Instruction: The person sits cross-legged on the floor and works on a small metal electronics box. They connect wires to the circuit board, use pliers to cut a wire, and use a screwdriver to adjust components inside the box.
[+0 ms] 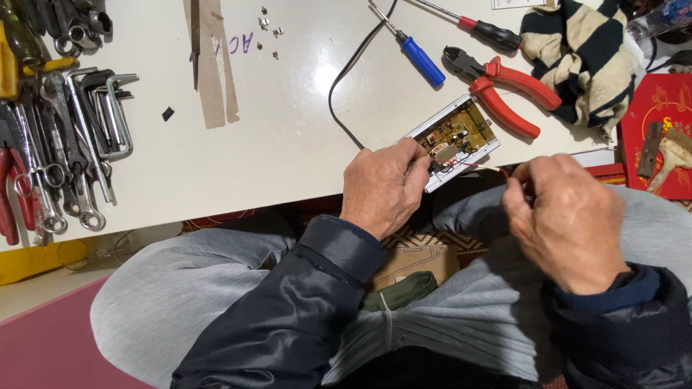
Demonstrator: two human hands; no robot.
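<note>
Dark sleeves and grey-trousered knees fill the foreground, with a cardboard box (414, 263) and a green roll (400, 290) wedged between the legs below both hands. Left hand (382, 189) has its grip closed on the near end of a small circuit board (455, 138) in a pale open case, which lies at the tabletop (288, 144) edge, partly over it. Right hand (566, 216) sits just to the right of the board, well off the edge, fingers pinched together; a thin red wire (481, 166) runs from the board toward that pinch, though what exactly the fingertips hold is hidden by the hand.

Beyond the left grip, a black cable (346, 79) curves away from the board across the tabletop. Just past the board lie red pliers (508, 90), and further off a blue screwdriver (418, 54) and a red-and-black screwdriver (483, 27). A striped cloth (584, 54) lies crumpled beyond the right grip, with a red box (659, 130) to its right carrying a brush (670, 155). Far to the left of both hands lies a spread of spanners (65, 173) and hex keys (108, 108); small screws (268, 27) lie scattered at the far edge. Nothing lies between the two hands but the wire.
</note>
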